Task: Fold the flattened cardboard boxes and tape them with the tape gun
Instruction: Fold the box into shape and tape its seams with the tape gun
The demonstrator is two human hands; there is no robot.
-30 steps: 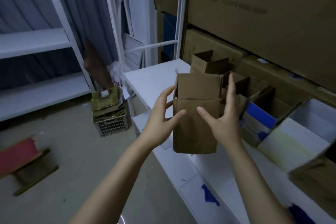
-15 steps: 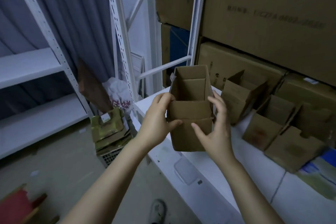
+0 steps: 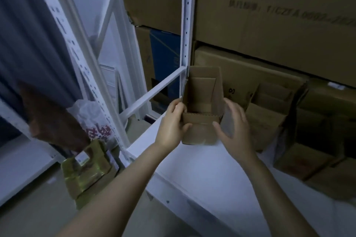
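pinching the left wall of the box (image 3: 200, 131) between curled fingers and thumb, our left hand (image 3: 171, 123) holds it upright, mouth up, likely to square it before folding flaps. our right hand (image 3: 235, 127) cups the right wall, fingers loosely spread; blur hides whether it grips. the box sits low over the white shelf (image 3: 192, 169). other boxes (image 3: 269, 121) crowd its right, a post (image 3: 185, 25) behind; we see no tape gun.
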